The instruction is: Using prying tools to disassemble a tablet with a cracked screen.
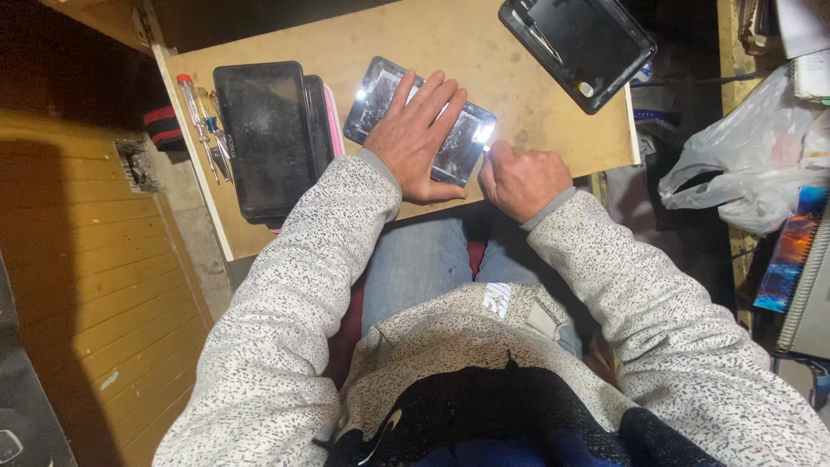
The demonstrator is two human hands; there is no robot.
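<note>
A tablet with a cracked, shiny screen (378, 97) lies face up on a light wooden board (467, 43) over my lap. My left hand (415, 134) presses flat on the tablet, fingers spread. My right hand (521, 180) is curled into a fist at the tablet's right corner, pinching a small thin tool against the edge; the tool itself is mostly hidden.
Two dark tablets (270, 138) are stacked at the board's left, with screwdrivers (201, 121) beside them. A black tray with tweezers (577, 47) sits at the far right corner. A white plastic bag (752, 164) and notebooks lie at the right. Wooden flooring is at the left.
</note>
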